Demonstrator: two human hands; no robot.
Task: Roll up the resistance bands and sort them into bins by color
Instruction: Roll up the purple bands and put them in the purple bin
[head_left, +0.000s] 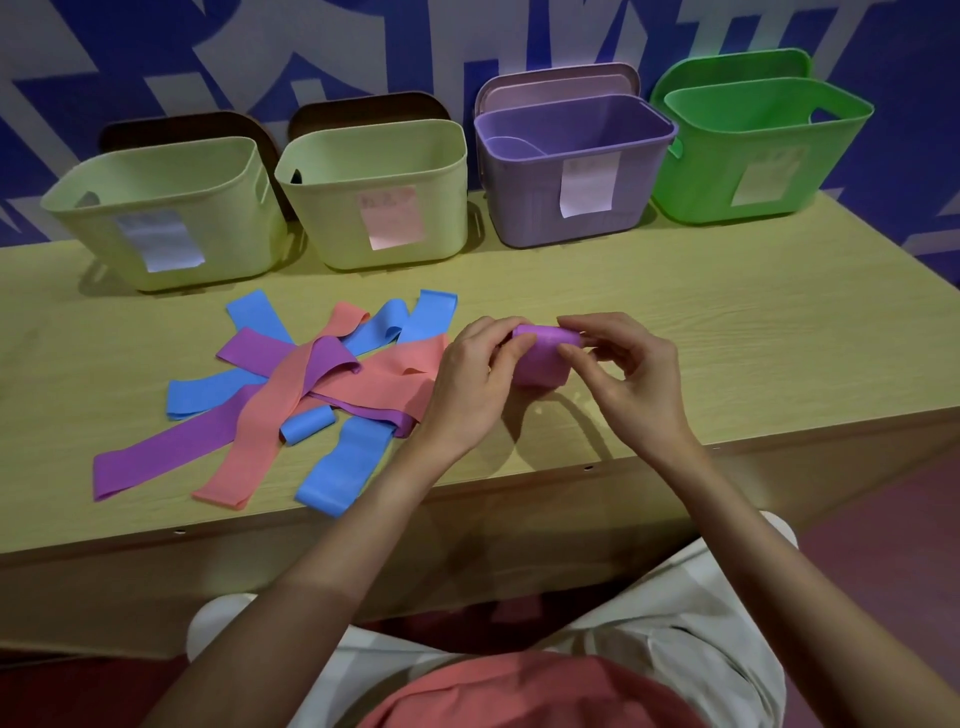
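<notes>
You've got a purple band (540, 358) half rolled between both hands, just above the counter (727, 322).

Bin labels are too blurry to read, and the loose band pile (311, 384) overlaps so much that you can't count it. Your left hand (475, 379) curls its fingers (511, 347) around the roll's left end; your right hand (631, 371) pinches the right end, wrists angled inward. Purple bin (571, 208) sits behind.
</notes>
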